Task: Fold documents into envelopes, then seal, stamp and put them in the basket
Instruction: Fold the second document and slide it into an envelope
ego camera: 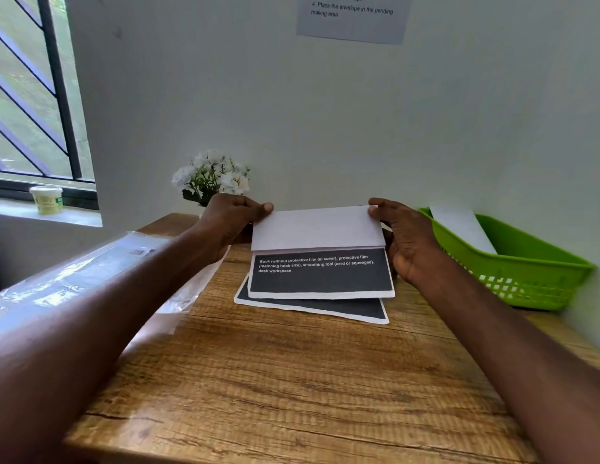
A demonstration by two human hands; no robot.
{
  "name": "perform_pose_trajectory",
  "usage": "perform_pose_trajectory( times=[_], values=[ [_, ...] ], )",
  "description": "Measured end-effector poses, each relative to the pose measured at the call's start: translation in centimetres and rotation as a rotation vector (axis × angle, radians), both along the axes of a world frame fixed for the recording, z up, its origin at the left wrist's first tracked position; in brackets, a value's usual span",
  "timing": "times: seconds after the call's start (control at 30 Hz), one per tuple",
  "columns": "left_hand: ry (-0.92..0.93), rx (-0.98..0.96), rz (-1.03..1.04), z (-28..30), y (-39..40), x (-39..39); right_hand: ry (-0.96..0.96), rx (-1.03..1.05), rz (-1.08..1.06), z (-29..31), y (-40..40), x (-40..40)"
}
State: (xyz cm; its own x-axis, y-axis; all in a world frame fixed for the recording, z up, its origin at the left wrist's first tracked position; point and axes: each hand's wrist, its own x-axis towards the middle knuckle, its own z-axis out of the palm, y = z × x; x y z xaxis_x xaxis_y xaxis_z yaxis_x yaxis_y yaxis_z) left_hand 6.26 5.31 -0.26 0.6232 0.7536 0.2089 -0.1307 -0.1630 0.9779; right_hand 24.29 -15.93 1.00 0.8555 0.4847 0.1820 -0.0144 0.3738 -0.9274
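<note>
Bare forearms reached over the wood-grain table [292,380]; left hand [231,222] and right hand [405,236] each pinched a far corner of the black-printed white document [320,272], folding its white top flap toward the camera. Folding was underway; creasing looked next. Another sheet lay beneath, a green plastic basket [526,279] right, against a pale wall.

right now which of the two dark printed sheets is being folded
The upper sheet, with white text: both hands, left and right, pinch its far flap. The lower sheet lies flat, skewed, underneath.
</note>
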Motion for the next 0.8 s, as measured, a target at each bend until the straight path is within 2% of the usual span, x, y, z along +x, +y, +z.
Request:
perform_pose_trajectory(
  times=[0.17, 0.37, 0.53, 0.6, 0.8],
  values=[
    [-0.014, -0.012, 0.002, -0.1, -0.1, -0.1, 0.027, 0.012, -0.069, 0.1, 0.1, -0.3],
    [-0.069, -0.02, 0.045, -0.6, 0.0, 0.2, 0.143, 0.121, -0.172, 1.1, -1.3, 0.5],
    [0.043, 0.061, -0.133, -1.2, -0.7, 0.7, 0.161, 0.109, -0.118, 1.0, -0.7, 0.1],
    [0.022, 0.057, -0.189, -1.2, -0.8, 0.7, 0.147, 0.075, -0.082, 0.9, -0.4, 0.1],
    [-0.139, -0.081, -0.094, -1.7, -0.5, 1.2, 0.073, -0.017, -0.006, 0.1, -0.2, 0.2]
  ],
)
